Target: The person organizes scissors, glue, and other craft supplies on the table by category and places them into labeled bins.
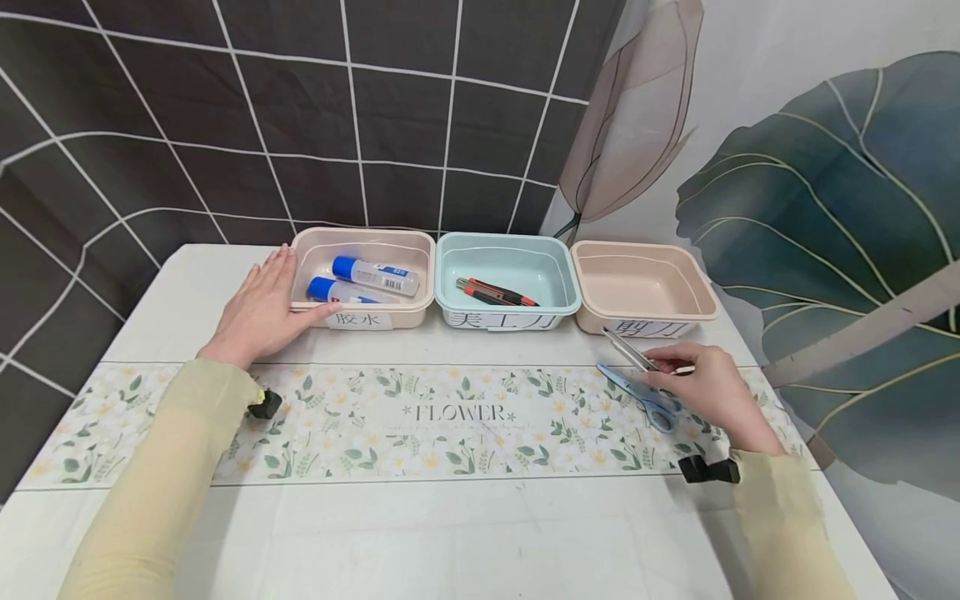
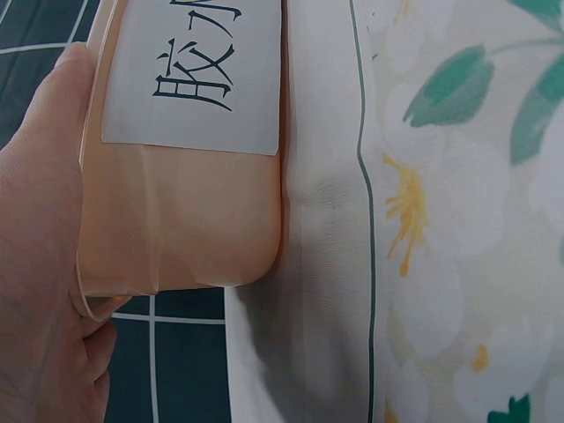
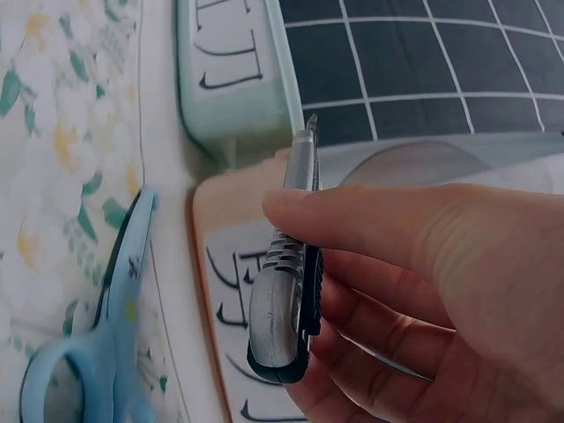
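On the worktop (image 1: 465, 537), blue scissors (image 1: 628, 387) are seen beside the right hand (image 1: 705, 385), by which a silver utility knife (image 1: 628, 348) is pinched before the right bin (image 1: 645, 283). Its long axis is slanted, tip pointed far-left. Carrying seems underway; clearance over rims is probably needed next. Well apart, the left bin (image 1: 408, 315) is touched by the left hand (image 1: 258, 308), fingers extended.

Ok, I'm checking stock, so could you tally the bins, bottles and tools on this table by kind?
Pink bins: 2
Light blue bin: 1
Glue bottles: 2
Red-and-black utility knives: 2
Silver utility knife, in the right hand: 1
Blue scissors: 1 pair
Total: 9
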Motion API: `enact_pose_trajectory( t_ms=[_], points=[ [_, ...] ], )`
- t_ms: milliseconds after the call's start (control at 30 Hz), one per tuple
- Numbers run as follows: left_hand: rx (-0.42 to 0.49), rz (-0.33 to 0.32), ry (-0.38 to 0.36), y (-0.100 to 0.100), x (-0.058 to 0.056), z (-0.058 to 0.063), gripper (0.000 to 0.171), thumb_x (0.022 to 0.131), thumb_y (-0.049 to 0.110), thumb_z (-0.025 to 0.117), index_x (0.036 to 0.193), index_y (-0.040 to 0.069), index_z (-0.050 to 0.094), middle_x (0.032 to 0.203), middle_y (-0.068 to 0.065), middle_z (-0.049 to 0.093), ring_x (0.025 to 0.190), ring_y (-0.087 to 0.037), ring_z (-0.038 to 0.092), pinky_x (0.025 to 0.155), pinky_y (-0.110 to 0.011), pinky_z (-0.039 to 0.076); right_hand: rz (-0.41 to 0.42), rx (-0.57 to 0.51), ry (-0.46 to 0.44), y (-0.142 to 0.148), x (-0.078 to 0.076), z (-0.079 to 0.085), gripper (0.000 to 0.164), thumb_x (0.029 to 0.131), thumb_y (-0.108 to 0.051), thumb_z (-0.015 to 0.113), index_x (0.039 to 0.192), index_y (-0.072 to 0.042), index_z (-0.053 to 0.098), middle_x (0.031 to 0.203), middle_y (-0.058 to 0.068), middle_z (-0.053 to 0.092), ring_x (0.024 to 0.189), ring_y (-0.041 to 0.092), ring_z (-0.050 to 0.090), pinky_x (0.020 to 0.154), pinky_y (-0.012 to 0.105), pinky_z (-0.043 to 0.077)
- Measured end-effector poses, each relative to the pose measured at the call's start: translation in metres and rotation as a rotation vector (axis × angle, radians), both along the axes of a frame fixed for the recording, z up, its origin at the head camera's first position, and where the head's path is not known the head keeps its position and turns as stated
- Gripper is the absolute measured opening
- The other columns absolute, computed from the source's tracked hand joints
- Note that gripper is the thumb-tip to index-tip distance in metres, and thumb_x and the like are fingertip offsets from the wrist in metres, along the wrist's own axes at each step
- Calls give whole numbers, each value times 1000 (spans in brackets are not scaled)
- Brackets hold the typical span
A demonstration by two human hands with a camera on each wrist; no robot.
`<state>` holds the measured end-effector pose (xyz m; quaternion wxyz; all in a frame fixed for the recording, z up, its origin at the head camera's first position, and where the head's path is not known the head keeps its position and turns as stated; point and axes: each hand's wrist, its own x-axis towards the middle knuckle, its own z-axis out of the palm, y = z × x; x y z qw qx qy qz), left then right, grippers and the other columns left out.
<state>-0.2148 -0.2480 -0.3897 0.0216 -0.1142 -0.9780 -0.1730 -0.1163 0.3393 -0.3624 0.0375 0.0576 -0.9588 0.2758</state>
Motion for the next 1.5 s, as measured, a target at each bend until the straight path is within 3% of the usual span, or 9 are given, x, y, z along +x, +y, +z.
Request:
enact_pose_trajectory(
  t_ms=[367,700,967,1267,1500],
  points=[
    [1,4,0,0,0,0,117,92,76,50,160,-4,-2,167,-24,0,154,-36,-2,123,-44,-7,81,-38,22,-20,-7,9,32,86,-14,85,115,-4,77,95,6,71,85,20,65,71,18,54],
    [1,2,-4,0,0,-1,116,92,75,49,159,-5,-2,167,-25,0,154,-35,-2,123,-45,-7,163,-56,82,-49,-29,22,28,86,-12,85,112,-6,78,95,4,70,85,18,64,73,15,53],
    [1,2,5,0,0,-1,116,92,75,50,160,-5,-1,167,-25,1,154,-38,2,124,-45,-6,199,-89,93,-78,-57,38,28,86,-8,84,112,-3,78,96,6,71,86,19,66,77,31,60],
    [-3,3,4,-1,-2,-2,117,92,75,50,160,-4,-2,167,-24,0,154,-38,2,123,-45,-6,185,-159,72,-103,-97,47,31,88,-10,81,117,-2,76,103,11,72,93,23,67,86,41,57],
    [-1,4,0,-1,-1,-2,117,92,75,50,160,-5,-2,167,-25,1,154,-36,-1,123,-45,-6,174,-138,47,-115,-130,51,32,87,-12,82,117,-4,76,104,10,71,93,23,66,75,34,57]
  ],
)
